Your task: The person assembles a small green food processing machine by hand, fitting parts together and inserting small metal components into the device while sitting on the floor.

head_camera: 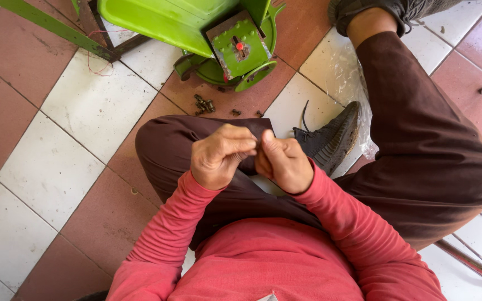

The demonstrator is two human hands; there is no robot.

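**A:** Is anything here holding other things?

**B:** A clear plastic bag [338,67] lies on the tiled floor [93,106] by the person's right knee; I cannot tell what is in it. Ahead of them stands one green metal machine [218,36] with a red knob on its face.

**A:** What can be counted?

**B:** One small cluster of dark metal bits [203,105] on the floor just before the machine, with two or three stray pieces to its right. Two dark shoes: one [331,140] tucked just beside the hands, the other at the top edge.

**A:** And the hands?

**B:** The person sits cross-legged in a red sweater and brown trousers. The left hand [221,156] and right hand [283,163] meet above the lap, fingertips touching. Both are curled nearly closed, pinching at the same spot. Whatever sits in that grip is hidden by the fingers, so I cannot tell what it is.
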